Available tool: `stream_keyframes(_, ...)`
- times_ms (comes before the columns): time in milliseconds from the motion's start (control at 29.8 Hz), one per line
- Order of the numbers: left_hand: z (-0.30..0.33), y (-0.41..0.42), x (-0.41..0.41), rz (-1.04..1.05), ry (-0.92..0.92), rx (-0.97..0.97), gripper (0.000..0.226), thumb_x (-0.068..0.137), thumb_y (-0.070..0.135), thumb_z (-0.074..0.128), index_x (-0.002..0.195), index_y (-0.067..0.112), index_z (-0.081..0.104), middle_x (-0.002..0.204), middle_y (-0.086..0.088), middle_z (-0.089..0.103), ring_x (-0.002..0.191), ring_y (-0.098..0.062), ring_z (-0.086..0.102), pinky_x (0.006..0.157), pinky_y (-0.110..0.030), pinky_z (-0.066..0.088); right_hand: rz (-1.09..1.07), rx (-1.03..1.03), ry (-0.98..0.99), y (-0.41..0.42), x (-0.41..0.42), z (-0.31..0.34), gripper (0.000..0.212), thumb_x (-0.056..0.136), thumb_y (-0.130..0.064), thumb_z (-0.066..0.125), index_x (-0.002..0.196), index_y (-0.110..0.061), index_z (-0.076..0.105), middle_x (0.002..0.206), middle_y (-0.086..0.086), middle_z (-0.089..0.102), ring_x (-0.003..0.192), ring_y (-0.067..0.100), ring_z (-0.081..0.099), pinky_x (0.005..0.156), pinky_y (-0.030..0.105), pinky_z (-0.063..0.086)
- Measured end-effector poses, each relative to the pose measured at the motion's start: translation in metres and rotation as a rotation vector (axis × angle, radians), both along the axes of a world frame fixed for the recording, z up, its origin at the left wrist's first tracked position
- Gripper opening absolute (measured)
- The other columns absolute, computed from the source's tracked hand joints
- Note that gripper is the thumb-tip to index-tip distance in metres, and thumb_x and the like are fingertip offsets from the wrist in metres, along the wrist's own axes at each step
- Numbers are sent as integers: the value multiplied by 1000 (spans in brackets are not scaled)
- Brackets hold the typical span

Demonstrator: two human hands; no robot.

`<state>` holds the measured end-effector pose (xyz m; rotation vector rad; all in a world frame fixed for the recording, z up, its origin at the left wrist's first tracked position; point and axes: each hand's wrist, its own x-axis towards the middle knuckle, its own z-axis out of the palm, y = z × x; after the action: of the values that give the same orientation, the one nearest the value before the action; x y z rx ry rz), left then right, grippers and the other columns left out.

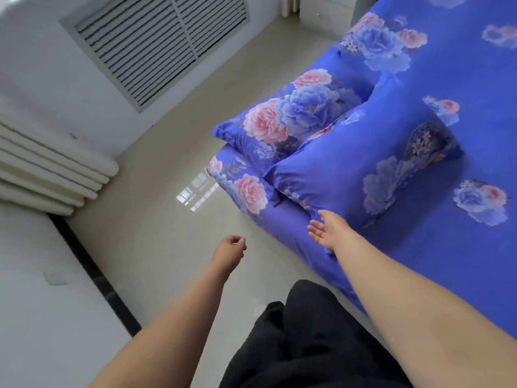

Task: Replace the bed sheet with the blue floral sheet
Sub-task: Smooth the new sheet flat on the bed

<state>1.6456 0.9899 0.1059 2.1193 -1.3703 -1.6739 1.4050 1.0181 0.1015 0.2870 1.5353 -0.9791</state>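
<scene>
The blue floral sheet (453, 256) covers the bed on the right and hangs over its near edge. Two matching blue floral pillows lie at the bed's left end: the nearer pillow (361, 166) and the farther pillow (285, 119). My right hand (330, 229) hovers with straight fingers just below the nearer pillow, over the sheet's edge, holding nothing. My left hand (230, 249) hangs over the floor to the left of the bed, fingers loosely curled and empty.
A pale glossy tiled floor (167, 219) runs between the bed and the white wall. A white radiator (47, 169) stands at the left, a louvred vent panel (156, 43) above it. My dark clothing (307, 340) fills the bottom centre.
</scene>
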Motion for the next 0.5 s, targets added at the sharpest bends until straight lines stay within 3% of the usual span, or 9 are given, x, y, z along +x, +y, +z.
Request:
stream_keyframes(101,-4,-76,-16,-118,-16,-7,12,97,19,46,93,14,56,93,-6,60,73,-17,51,58,-23,38,-143,-18,-73,-46,4,-7,40,97,-28,49,132,-10,42,94,10,54,77,23,55,64,33,46)
stream_keyframes(201,-12,-150,-46,-181,23,50,13,96,21,47,92,16,58,93,-6,58,75,-18,52,59,-24,38,-331,-2,-192,-90,2,-25,48,97,-35,49,134,-4,40,96,13,54,83,25,55,78,34,47)
stream_keyframes(302,-25,-214,-74,-162,31,103,15,96,25,47,90,17,59,94,-4,61,76,-17,55,62,-25,40,-372,43,-293,-134,-1,-39,65,94,-46,50,141,-4,34,129,20,48,116,32,51,91,36,44)
stream_keyframes(369,-33,-246,-85,-107,68,164,17,97,25,46,88,18,58,88,-2,58,71,-14,52,61,-24,38,-372,72,-333,-160,-2,-46,76,90,-52,53,143,-4,28,142,23,37,128,37,44,94,41,43)
stream_keyframes(436,-42,-275,-91,-57,52,233,18,98,27,45,100,15,58,81,2,53,67,-11,48,60,-23,37,-414,94,-382,-180,2,-47,75,88,-55,55,140,-6,31,142,24,35,130,40,41,95,45,42)
stream_keyframes(503,-48,-300,-97,-30,19,278,28,99,28,46,121,13,52,79,1,49,66,-12,49,60,-24,37,-493,105,-386,-195,6,-53,62,89,-57,51,127,-10,38,134,21,40,126,41,44,95,50,44)
